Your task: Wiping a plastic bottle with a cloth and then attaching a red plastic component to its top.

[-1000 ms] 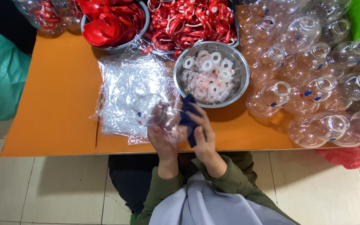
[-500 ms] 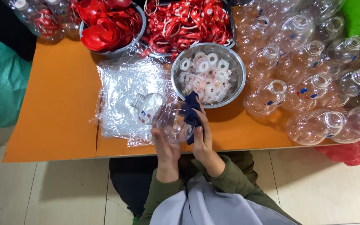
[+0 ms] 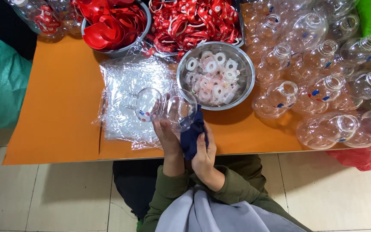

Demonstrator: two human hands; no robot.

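A smooth orange desk (image 3: 56,107) carries crinkled clear plastic bags (image 3: 129,90) near its front edge. Above them, the left hand (image 3: 166,133) grips a round clear plastic bottle (image 3: 168,109); the right hand (image 3: 205,152) pinches a dark blue cloth (image 3: 193,135) against it.

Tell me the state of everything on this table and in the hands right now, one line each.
Left hand: gripping the clear jar.
Clear jar: uncapped, lying on its side, held above the table.
Right hand: holding the dark blue cloth.
Dark blue cloth: bunched, pressed against the jar.
Steel bowl: holds white rings.
Grey bowl: full of red pieces.
Jars at right: uncapped, crowded together.
Plastic bags: flat, stacked.
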